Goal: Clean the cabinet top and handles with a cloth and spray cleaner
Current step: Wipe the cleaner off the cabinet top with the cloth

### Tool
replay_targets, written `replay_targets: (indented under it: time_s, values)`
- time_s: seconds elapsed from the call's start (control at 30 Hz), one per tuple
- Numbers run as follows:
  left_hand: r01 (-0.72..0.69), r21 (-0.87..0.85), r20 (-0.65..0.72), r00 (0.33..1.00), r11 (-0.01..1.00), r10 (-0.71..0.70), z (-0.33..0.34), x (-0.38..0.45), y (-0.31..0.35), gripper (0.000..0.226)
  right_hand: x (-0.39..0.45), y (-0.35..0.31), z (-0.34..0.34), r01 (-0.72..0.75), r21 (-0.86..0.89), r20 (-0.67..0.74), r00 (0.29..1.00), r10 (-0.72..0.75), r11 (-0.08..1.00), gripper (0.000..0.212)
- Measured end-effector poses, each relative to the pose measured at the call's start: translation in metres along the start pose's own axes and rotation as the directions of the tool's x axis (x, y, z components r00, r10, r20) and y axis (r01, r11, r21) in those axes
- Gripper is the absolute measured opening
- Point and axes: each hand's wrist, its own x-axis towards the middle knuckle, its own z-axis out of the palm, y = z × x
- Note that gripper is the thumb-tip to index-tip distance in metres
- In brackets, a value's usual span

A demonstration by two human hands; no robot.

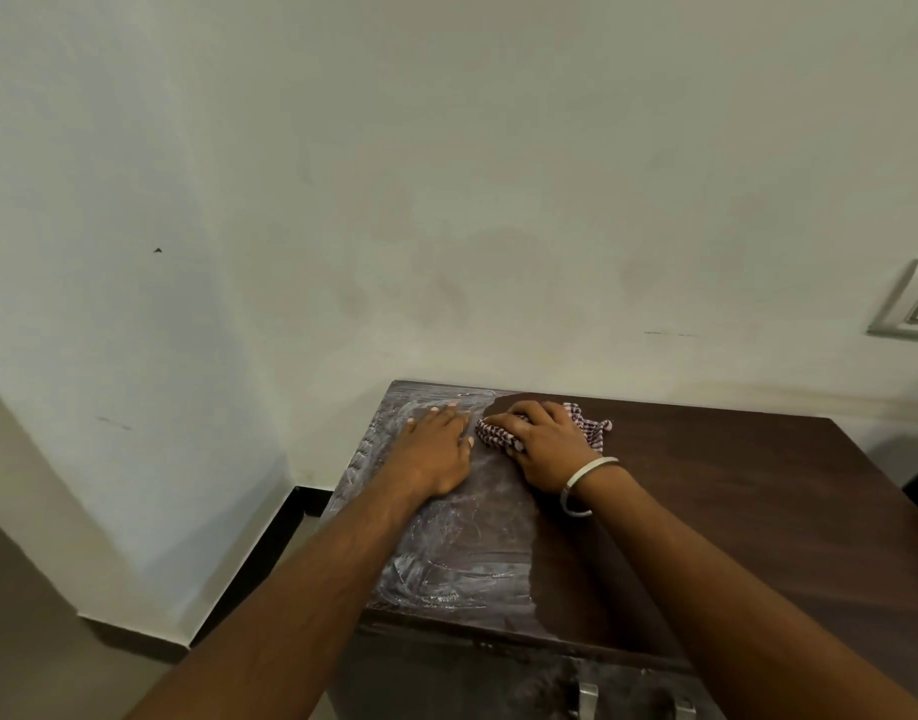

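Both hands near cabinet top point(706, 485) back edge

- A dark brown wooden cabinet top point(732, 491) stands against a pale wall, its left part covered in whitish smeared streaks.
- A crumpled red-and-white checked cloth point(498, 433) lies on it near the back edge.
- A left hand point(436, 449) rests flat on the streaked part.
- A right hand point(545, 444) grips the cloth.

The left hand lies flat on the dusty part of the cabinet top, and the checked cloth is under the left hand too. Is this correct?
Not quite. In the head view the checked cloth is gripped under the right hand, not the left. The rest holds: the left hand lies flat on the dusty, streaked part of the cabinet top.
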Motion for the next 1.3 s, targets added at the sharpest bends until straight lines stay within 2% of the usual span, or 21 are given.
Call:
replay_targets:
  time_s: [0.1,0.27,0.37,0.53,0.63,0.73,0.87,1.0,1.2,1.3]
  values:
    - [0.001,-0.001,0.006,1.000,1.000,-0.001,-0.001,-0.006,-0.001,0.055,-0.013,0.005,-0.007,0.038,-0.028,-0.007,0.999,-0.039,0.999,0.049]
    - [0.005,0.003,0.005,1.000,1.000,-0.005,0.000,-0.016,-0.003,0.055,-0.009,-0.001,-0.012,-0.073,-0.012,0.038,0.997,0.073,0.997,0.052]
    - [0.011,-0.005,0.003,1.000,1.000,-0.011,0.000,-0.018,-0.002,0.054,-0.012,-0.009,-0.006,-0.030,-0.013,-0.010,0.999,0.030,0.999,0.048]
    - [0.029,-0.015,0.007,1.000,0.999,-0.029,0.000,-0.024,0.000,0.054,-0.030,-0.009,-0.006,0.086,-0.008,-0.010,0.996,-0.086,0.996,0.050]
    - [0.029,-0.026,0.014,0.999,0.999,-0.029,0.000,-0.031,-0.001,0.055,-0.033,-0.002,-0.011,0.049,-0.053,0.010,0.999,-0.048,0.997,0.049]
    - [0.027,-0.025,0.008,1.000,0.999,-0.027,0.000,-0.037,-0.001,0.055,-0.034,-0.014,-0.013,-0.019,-0.015,0.009,1.000,0.019,1.000,0.050]
    - [0.038,-0.001,0.003,0.999,0.999,-0.038,0.001,-0.041,0.000,0.054,-0.044,-0.035,-0.009,0.050,-0.002,-0.018,0.999,-0.050,0.999,0.050]
    - [0.043,-0.002,0.009,0.999,0.999,-0.043,0.001,-0.051,0.000,0.054,-0.060,-0.029,-0.013,0.079,-0.009,0.007,0.997,-0.079,0.997,0.049]
    - [0.039,0.013,0.017,0.999,0.999,-0.039,0.002,-0.065,-0.002,0.055,-0.060,-0.036,-0.013,0.001,0.007,-0.009,1.000,-0.001,1.000,0.048]
    - [0.047,0.016,0.020,0.999,0.999,-0.047,0.001,-0.068,-0.002,0.055,-0.066,-0.045,-0.013,0.022,0.013,-0.010,1.000,-0.022,1.000,0.049]
